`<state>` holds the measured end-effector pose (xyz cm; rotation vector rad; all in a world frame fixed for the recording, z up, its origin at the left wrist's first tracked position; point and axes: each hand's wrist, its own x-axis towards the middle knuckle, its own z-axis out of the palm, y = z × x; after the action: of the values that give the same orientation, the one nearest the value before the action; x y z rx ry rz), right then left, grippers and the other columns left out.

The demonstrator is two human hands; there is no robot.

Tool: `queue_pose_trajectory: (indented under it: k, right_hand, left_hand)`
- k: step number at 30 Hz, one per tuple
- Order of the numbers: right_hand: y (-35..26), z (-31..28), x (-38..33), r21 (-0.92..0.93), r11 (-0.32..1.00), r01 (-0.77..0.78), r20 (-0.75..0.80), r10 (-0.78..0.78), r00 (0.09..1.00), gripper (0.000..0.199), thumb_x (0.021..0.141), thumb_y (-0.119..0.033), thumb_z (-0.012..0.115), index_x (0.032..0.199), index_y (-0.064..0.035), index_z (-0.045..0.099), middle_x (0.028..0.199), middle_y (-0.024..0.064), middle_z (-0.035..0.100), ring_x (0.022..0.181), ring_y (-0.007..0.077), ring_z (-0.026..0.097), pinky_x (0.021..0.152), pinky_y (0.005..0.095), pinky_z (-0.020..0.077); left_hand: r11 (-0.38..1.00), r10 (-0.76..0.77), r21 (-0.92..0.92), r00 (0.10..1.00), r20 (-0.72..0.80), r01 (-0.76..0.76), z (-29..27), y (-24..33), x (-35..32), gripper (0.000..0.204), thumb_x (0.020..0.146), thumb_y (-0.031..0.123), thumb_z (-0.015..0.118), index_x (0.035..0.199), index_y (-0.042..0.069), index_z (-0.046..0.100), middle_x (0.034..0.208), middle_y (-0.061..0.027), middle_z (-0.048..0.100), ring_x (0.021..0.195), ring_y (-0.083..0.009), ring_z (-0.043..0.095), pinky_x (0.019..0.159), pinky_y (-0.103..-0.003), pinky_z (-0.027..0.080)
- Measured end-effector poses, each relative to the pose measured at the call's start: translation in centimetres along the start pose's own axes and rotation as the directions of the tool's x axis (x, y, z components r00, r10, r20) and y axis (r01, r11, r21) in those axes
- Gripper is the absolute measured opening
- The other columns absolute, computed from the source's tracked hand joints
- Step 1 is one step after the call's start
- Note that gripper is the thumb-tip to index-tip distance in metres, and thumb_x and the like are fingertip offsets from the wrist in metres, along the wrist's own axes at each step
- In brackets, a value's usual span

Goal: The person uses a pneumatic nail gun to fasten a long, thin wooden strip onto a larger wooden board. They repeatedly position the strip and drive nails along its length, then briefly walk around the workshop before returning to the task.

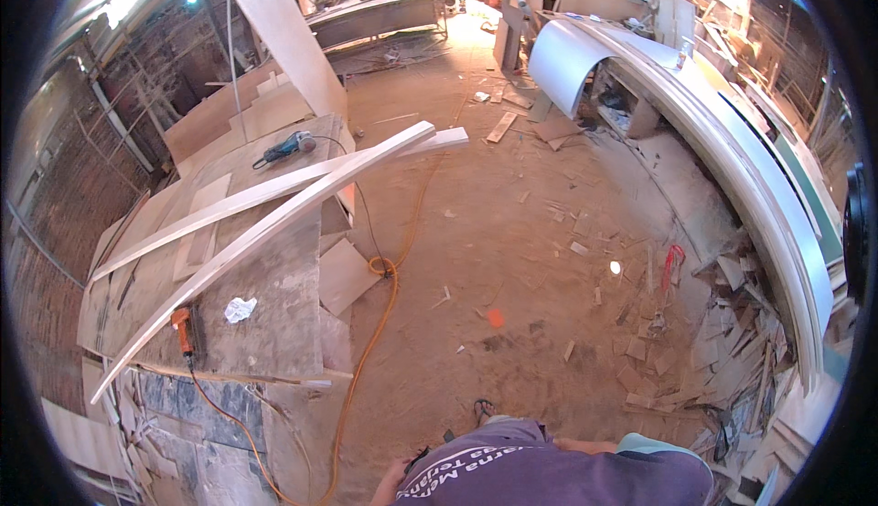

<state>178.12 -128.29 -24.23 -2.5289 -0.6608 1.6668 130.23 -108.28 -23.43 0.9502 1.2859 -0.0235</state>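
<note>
My left hand (pixel 395 477) is low beside my purple shirt (pixel 558 474), next to a small dark thing (pixel 419 457); its fingers are mostly hidden, and whether it holds that thing I cannot tell. My right forearm (pixel 585 447) crosses the front of the shirt, and the hand at its end is hidden. Ahead to the left is a worktable (pixel 283 259), out of reach of both hands. Two long pale wooden strips (pixel 302 197) cross on it. A blue power tool (pixel 291 147), an orange power tool (pixel 183 330) and crumpled white paper (pixel 240 309) lie around them.
An orange cord (pixel 370 351) snakes along the dusty floor beside the table. Wood scraps (pixel 640 351) litter the right side. A long curved stack of boards and sheets (pixel 732 131) lines the right. Another workbench (pixel 380 14) stands at the back.
</note>
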Motion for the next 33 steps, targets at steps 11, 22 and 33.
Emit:
queue_pose_trajectory:
  k: [11, 22, 33]
  right_hand:
    - [-9.7, -9.5, 13.2, -0.559, 0.7, 0.444, 0.095, -0.478, 0.873, 0.034, 0.095, -0.04, 0.066, 0.104, -0.0118, 0.082, 0.086, 0.0064, 0.078, 0.083, 0.0263, 0.075, 0.073, 0.0381, 0.059]
    - [-25.3, -11.6, 18.8, -0.352, 0.805, 0.478, 0.128, -0.464, 0.876, 0.029, 0.096, -0.03, 0.07, 0.115, -0.01, 0.075, 0.092, 0.008, 0.076, 0.076, 0.0239, 0.07, 0.063, 0.0434, 0.0536]
    - [-26.8, 1.4, 7.2, -0.626, -0.101, 0.773, 0.719, -0.457, 0.523, 0.031, 0.099, -0.036, 0.064, 0.101, -0.0092, 0.078, 0.09, 0.0126, 0.079, 0.08, 0.0288, 0.075, 0.074, 0.0446, 0.0592]
  left_hand:
    - [0.967, 0.117, -0.167, 0.919, -0.376, -0.192, -2.2, 15.7, -7.7, 0.037, 0.101, 0.037, 0.074, 0.117, 0.003, 0.079, 0.103, -0.0036, 0.079, 0.085, -0.0143, 0.07, 0.077, -0.031, 0.056]
    - [0.08, 0.996, -0.439, 0.054, 0.071, -0.895, -1.4, 41.7, -36.1, 0.116, 0.085, 0.069, 0.079, 0.166, -0.003, 0.035, 0.173, -0.0237, 0.033, 0.157, -0.0321, 0.038, 0.125, -0.052, 0.032]
    - [-0.572, 0.795, -0.41, -0.604, -0.063, -0.71, -5.5, 33.0, -47.4, 0.131, 0.082, 0.071, 0.08, 0.156, -0.024, 0.03, 0.165, -0.044, 0.028, 0.152, -0.0546, 0.037, 0.121, -0.056, 0.037]
